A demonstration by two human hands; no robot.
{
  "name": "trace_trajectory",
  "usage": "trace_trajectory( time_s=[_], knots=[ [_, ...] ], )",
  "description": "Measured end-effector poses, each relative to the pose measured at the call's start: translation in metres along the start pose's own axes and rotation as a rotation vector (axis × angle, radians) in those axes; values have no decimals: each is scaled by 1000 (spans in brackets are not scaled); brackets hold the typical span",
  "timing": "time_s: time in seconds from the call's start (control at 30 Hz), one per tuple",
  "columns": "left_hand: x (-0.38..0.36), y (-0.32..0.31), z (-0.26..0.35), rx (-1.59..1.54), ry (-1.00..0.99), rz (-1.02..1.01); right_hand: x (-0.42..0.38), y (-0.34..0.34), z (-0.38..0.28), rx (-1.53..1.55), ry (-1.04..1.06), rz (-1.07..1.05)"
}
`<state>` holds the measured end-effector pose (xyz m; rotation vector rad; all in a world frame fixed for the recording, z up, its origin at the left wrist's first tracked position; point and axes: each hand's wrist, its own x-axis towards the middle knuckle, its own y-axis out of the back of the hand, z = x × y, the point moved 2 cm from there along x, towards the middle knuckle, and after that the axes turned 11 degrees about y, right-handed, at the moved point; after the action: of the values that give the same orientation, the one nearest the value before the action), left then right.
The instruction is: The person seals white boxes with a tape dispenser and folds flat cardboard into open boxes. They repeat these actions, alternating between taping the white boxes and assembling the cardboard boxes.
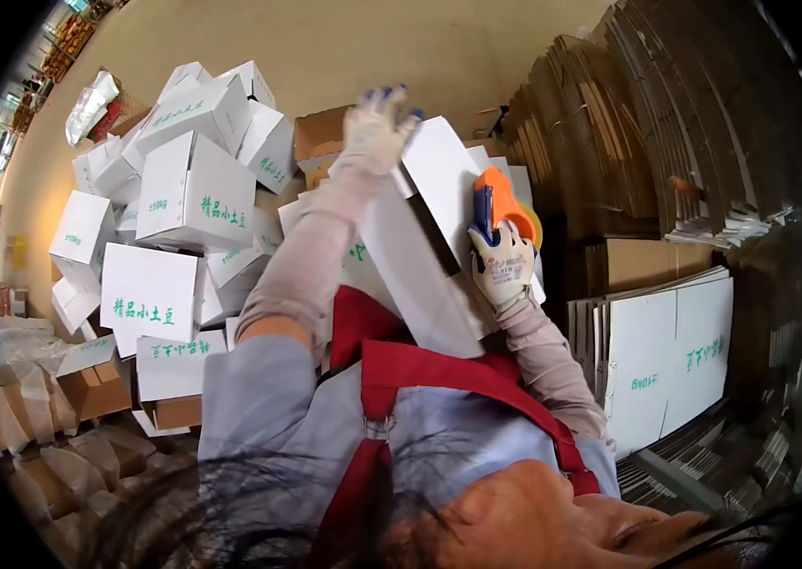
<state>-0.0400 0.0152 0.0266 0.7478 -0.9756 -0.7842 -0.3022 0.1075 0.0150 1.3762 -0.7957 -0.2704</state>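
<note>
My left hand (380, 128), in a white glove with blue fingertips, is at the far end of a white carton (444, 180). Its fingers are apart and slightly blurred; whether they touch the carton is unclear. An orange tape dispenser (505, 196) with a blue handle and a yellowish roll is gripped in my right hand (503, 266), gloved the same way. The dispenser is over the carton's right side. A dark gap runs between the carton's white flaps in front of my body.
White cartons with green print (194, 190) are piled at the left. An open brown carton (320, 133) lies beyond my left hand. Flattened cardboard (572, 104) is stacked at the right, with flat white cartons (666, 351) below it. Plastic-wrapped bundles (31, 398) are at lower left.
</note>
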Motion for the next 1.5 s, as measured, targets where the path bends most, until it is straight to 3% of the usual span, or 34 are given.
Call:
trace_trajectory(
  time_s=[0.03, 0.1, 0.17, 0.23, 0.3, 0.33, 0.37, 0.4, 0.43, 0.47, 0.5, 0.57, 0.63, 0.67, 0.7, 0.77, 0.8, 0.87, 0.97, 1.0, 1.03, 1.1, 1.13, 1.17, 1.23, 1.27, 1.37, 1.4, 1.47, 1.5],
  knots=[
    [-1, -31, 8, 88, 39, -87, 3, 7, 2, -7, 20, 64],
    [-10, -43, 22, 207, 217, -418, 6, 26, 8, 241, -116, -48],
    [6, -45, 18, 185, 255, -400, 2, 42, 15, 783, -292, 152],
    [18, -44, 9, 70, 276, -581, 16, 78, 11, 1053, -15, 217],
    [32, -51, -1, 32, 256, -556, 7, 56, -12, 1662, -256, 310],
    [38, -52, -4, 48, 235, -562, 9, 46, -23, 1690, -419, 155],
    [39, -54, -7, 62, 213, -573, 0, 7, -22, 1254, -235, 111],
    [35, -53, -13, 59, 212, -577, -9, -2, -22, 1389, -250, 108],
    [35, -46, -22, -57, 160, -429, -9, -3, -15, 1512, -252, 105],
    [34, -37, -32, -160, 109, -279, -3, -7, -8, 1509, -240, 106],
    [27, -23, -34, -158, 100, -297, -3, -7, -10, 1455, -236, 91],
    [10, 4, -28, -722, 522, -923, -8, -2, -12, 1394, -250, 70],
    [-14, 8, -29, -996, 696, -1443, -2, 0, -10, 1447, -182, 90],
    [-26, 5, -37, -854, 458, -1434, -7, -4, -11, 1468, -278, 95],
    [-26, 33, -10, -758, 423, -1481, -8, -3, -10, 1465, -281, 95],
    [-26, 40, 2, -506, 216, -1367, -11, -2, -7, 1553, -285, 9],
    [-30, 38, 2, -512, 225, -1360, -16, -1, -5, 1553, -278, -1],
    [-37, 36, -2, -806, 364, -1374, -24, -3, -3, 1515, -326, -3],
    [-71, 17, -11, -1303, 887, -1378, -22, 3, -2, 1522, -222, 26],
    [-79, 15, -9, -1491, 967, -1365, -20, 2, -1, 1530, -215, 23],
    [-77, 12, -12, -1490, 968, -1359, -18, 3, 1, 1516, -239, -12],
    [-62, 7, -16, -1176, 703, -1209, -10, 5, -2, 1503, -264, -46],
    [-42, 11, -12, -738, 255, -845, 1, 7, -7, 1467, -319, 19],
    [-26, 15, -15, -648, 388, -902, 13, 11, -10, 1426, -371, 84],
    [14, 6, -33, -178, 74, -500, 40, 23, -9, 1490, -385, 89],
    [34, -8, -51, -86, 137, -444, 46, 22, -8, 1567, -423, 79],
    [45, -49, -70, 182, 460, -1014, 52, 20, -8, 1646, -489, 28],
    [38, -60, -84, 182, 457, -1009, 53, 19, -8, 1651, -503, -5],
    [30, -73, -115, 549, 173, -937, 51, 14, -8, 1665, -478, 35],
    [34, -64, -106, 557, 167, -929, 48, 11, -8, 1683, -458, 55]
  ],
)
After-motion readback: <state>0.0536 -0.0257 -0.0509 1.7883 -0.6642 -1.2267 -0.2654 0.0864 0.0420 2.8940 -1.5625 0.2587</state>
